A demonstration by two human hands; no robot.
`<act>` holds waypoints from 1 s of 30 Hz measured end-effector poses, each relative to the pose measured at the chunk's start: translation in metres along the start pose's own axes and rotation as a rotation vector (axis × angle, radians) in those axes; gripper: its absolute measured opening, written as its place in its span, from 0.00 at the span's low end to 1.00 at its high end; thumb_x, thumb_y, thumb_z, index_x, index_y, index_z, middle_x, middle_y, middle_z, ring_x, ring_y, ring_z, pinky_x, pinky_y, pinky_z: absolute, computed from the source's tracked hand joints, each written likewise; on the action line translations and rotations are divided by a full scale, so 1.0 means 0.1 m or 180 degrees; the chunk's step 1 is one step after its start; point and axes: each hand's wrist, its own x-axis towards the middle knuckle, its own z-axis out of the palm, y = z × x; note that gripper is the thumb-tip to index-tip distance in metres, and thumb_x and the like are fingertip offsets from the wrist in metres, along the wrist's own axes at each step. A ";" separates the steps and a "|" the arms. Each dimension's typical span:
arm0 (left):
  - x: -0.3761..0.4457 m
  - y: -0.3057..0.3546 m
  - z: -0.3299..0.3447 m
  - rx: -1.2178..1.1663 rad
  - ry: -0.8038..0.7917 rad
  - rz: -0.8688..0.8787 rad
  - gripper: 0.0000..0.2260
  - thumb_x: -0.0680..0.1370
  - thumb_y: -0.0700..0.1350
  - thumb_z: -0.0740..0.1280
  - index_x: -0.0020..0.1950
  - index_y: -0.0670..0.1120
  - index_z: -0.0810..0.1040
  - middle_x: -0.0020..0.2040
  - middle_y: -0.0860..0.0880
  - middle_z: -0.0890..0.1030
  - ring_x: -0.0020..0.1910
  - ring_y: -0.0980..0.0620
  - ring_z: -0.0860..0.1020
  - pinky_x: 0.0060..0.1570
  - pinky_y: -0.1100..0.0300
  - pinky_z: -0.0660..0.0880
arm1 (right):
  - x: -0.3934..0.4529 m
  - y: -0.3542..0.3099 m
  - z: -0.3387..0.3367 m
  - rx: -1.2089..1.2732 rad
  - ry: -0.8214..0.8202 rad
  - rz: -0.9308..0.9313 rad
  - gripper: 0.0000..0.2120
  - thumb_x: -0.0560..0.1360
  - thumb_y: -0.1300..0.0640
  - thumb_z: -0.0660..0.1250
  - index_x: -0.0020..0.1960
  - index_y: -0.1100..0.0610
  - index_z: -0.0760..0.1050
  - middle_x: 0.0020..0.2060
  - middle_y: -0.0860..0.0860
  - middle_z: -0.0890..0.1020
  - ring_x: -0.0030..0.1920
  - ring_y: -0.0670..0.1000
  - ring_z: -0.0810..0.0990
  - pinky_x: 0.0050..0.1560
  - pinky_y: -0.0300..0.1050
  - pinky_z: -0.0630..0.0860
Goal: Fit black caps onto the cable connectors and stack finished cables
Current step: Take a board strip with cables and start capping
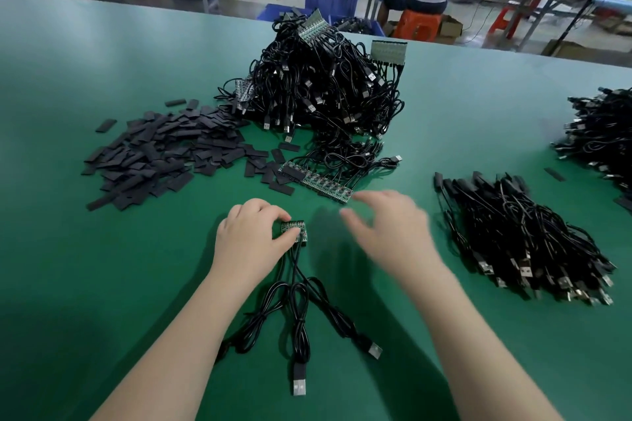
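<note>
Green desk (102, 267) carrying a heap of black caps (164, 154), a tangled cable mound (321, 89) and a stacked cable pile (523, 249). Left hand (249, 243), fingers pinching a small circuit-board strip (294, 232) with three USB cables (301, 311) trailing nearward. Right hand (390, 232), blurred, fingers spread open, holding nothing, above desk beside strip.

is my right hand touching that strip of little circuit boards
Apart. The head view shows the right hand blurred, with green table between it and the board strip.
</note>
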 end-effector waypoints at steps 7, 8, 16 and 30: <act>0.02 0.01 -0.01 -0.0567 0.0015 0.0155 0.07 0.76 0.56 0.68 0.50 0.58 0.73 0.46 0.59 0.78 0.52 0.53 0.76 0.54 0.54 0.68 | -0.12 -0.32 0.56 0.0520 -0.0183 -0.0582 0.16 0.80 0.45 0.63 0.60 0.53 0.80 0.56 0.51 0.80 0.59 0.56 0.74 0.58 0.50 0.71; 0.00 0.03 -0.01 -0.0866 0.0048 0.0171 0.07 0.75 0.54 0.70 0.48 0.60 0.72 0.45 0.59 0.78 0.50 0.55 0.77 0.53 0.56 0.70 | -0.14 -0.30 0.57 0.0765 -0.0093 -0.0575 0.14 0.79 0.47 0.66 0.57 0.54 0.82 0.53 0.51 0.82 0.57 0.55 0.76 0.57 0.50 0.72; -0.10 0.25 -0.03 -0.3240 -0.0193 0.0180 0.16 0.75 0.39 0.72 0.49 0.62 0.77 0.45 0.52 0.85 0.46 0.54 0.84 0.48 0.66 0.76 | -0.25 -0.15 0.47 0.2977 0.0292 0.0211 0.09 0.72 0.57 0.76 0.42 0.44 0.80 0.35 0.41 0.84 0.37 0.38 0.80 0.41 0.28 0.73; -0.11 0.25 -0.04 -0.2942 -0.0234 0.0000 0.17 0.72 0.36 0.74 0.52 0.57 0.78 0.41 0.52 0.86 0.41 0.54 0.84 0.46 0.66 0.78 | -0.24 -0.16 0.46 0.3019 0.0368 0.0218 0.10 0.71 0.56 0.77 0.37 0.42 0.80 0.36 0.38 0.84 0.38 0.39 0.81 0.41 0.29 0.73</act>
